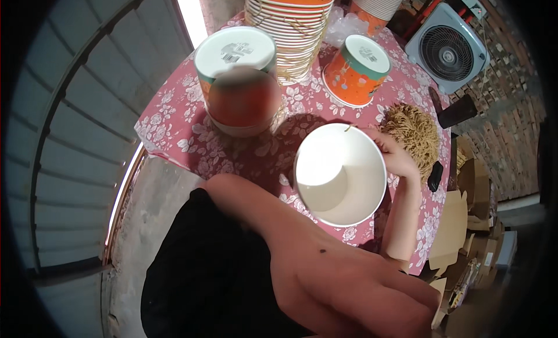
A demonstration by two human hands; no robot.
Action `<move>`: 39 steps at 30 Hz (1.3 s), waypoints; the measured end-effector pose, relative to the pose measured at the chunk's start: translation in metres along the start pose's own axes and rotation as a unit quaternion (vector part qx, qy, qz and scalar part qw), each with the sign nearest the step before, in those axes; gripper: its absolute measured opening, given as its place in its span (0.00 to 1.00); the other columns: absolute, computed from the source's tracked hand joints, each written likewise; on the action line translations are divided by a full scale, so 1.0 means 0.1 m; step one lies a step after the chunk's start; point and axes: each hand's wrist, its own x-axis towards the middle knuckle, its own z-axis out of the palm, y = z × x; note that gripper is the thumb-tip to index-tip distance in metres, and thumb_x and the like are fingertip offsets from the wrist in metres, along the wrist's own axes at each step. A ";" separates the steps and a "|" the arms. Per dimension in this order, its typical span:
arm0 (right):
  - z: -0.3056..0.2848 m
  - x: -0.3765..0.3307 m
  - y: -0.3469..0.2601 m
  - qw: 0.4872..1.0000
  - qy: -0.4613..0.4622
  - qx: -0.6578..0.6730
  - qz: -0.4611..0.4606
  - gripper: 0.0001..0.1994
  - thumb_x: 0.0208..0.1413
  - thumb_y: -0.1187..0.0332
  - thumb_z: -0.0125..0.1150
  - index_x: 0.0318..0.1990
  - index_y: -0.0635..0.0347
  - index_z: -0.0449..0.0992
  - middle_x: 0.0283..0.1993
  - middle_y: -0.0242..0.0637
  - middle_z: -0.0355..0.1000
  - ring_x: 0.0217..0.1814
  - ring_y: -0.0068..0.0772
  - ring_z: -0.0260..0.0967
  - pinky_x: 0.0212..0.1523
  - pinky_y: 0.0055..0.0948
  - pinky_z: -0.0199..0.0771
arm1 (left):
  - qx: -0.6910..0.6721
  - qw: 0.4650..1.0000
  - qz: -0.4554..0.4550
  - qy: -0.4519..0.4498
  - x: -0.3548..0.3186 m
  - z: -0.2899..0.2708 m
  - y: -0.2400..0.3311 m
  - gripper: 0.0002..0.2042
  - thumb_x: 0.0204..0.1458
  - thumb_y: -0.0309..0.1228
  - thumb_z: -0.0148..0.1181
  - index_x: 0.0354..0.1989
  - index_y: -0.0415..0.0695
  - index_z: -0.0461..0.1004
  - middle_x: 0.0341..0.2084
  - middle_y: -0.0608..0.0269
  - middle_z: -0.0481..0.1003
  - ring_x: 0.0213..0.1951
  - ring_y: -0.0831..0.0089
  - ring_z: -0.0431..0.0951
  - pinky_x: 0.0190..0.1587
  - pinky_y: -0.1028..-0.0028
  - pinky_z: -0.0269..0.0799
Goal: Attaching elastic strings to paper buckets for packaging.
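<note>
A paper bucket (363,189) with a white inside stands at the middle of the table, its open mouth toward me. My right hand (395,155) grips its right side near the rim, fingers partly hidden behind the wall. A short bit of tan cord shows at the top of that rim. Close in front of me, my left hand (354,285) is bent across the lower part of the view, back of the hand up. Its fingers curl out of sight, so whatever they hold, if anything, cannot be seen. Beside my right hand lies a bundle of tan cords (411,137).
Upside-down orange and green buckets stand at the left (235,47) and right (357,76) of a tall bucket stack (288,41) on the flowered tablecloth (174,111). A box fan (447,50) is at the far right, cardboard boxes (453,230) below it.
</note>
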 end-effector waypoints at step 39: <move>0.19 -0.91 -1.22 0.937 0.298 0.100 -0.153 0.10 0.70 0.76 0.53 0.55 0.68 0.73 0.48 0.36 0.76 0.49 0.23 0.74 0.52 0.25 0.75 | 0.308 0.890 -0.289 0.172 -0.03 -1.28 -0.12 0.15 0.62 0.20 0.48 0.57 0.35 0.69 0.48 0.52 0.81 0.49 0.70 0.82 0.51 0.70 0.76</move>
